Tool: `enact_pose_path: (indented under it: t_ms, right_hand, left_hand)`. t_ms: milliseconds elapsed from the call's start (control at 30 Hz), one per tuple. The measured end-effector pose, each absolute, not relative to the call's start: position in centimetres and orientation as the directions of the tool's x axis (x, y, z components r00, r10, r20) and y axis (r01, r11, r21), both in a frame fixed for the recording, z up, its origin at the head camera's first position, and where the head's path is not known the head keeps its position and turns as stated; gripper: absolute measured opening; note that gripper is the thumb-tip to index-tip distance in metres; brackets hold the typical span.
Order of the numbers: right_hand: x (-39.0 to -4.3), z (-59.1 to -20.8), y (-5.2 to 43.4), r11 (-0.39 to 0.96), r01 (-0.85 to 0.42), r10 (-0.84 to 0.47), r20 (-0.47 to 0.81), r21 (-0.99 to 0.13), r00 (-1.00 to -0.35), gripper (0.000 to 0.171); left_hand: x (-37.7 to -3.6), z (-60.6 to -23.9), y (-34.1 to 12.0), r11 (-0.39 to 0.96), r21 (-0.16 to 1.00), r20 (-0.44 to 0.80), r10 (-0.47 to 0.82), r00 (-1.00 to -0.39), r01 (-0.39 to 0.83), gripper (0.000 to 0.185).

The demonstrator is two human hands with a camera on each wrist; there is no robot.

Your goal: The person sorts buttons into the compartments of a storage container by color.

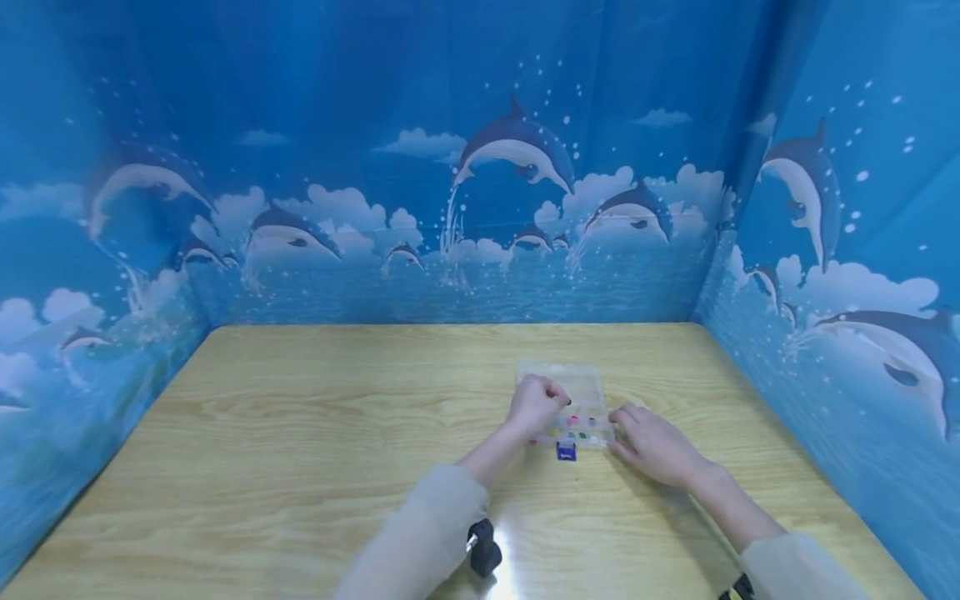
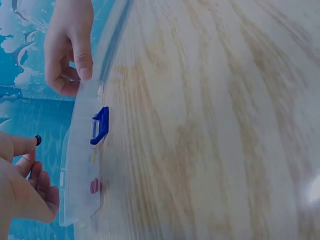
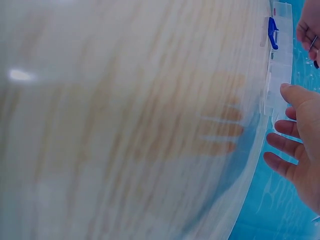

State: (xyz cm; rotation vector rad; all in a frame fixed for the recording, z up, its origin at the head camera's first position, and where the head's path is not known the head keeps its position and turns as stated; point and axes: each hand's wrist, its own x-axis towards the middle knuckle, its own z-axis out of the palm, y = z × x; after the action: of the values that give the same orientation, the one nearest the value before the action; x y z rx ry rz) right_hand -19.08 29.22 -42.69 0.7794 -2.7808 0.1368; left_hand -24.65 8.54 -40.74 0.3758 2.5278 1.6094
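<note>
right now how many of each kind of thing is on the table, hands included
clear plastic box: 1
blue clasp: 1
small black bead, pinched by the left hand: 1
hands, counting the right hand: 2
total: 5

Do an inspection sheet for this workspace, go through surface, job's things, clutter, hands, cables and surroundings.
Surface: wooden table, pale grain, a glare patch near the front edge.
Job's things: clear plastic compartment box with a blue latch on its near side; small coloured pieces inside; a tiny dark bead.
Clutter: nothing seen.
Hands: left hand pinches the tiny dark bead over the box; right hand rests at the box's right edge, fingers relaxed.
Cables: nothing seen; a black wrist-mounted device sits on the left sleeve.
Surroundings: blue dolphin-print backdrop on three sides.
</note>
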Motion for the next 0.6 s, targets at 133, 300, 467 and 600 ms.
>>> enact_pose_path:
  t_ms: [133, 300, 467, 600]
  right_hand:
    - [-19.1, -42.7, 29.2, 0.849, -0.528, -0.503, 0.268, -0.023, -0.822, 0.034]
    - [-19.0, -42.7, 29.1, 0.851, -0.524, -0.501, 0.261, -0.024, -0.825, 0.034]
    - [-18.9, -42.6, 29.1, 0.855, -0.519, -0.497, 0.248, -0.027, -0.831, 0.034]
    - [-19.0, -42.6, 29.1, 0.847, -0.531, -0.508, 0.262, -0.023, -0.821, 0.035]
  left_hand:
    - [-24.6, -40.8, 9.5, 0.414, 0.899, 0.026, 0.271, -0.962, 0.141, 0.009]
    - [-24.7, -40.9, 10.6, 0.449, 0.887, -0.004, 0.243, -0.97, 0.109, 0.01]
    - [-24.8, -41.0, 11.7, 0.505, 0.85, 0.02, 0.25, -0.968, 0.148, 0.011]
    - [-24.8, -41.2, 12.5, 0.56, 0.807, 0.054, 0.251, -0.967, 0.19, 0.01]
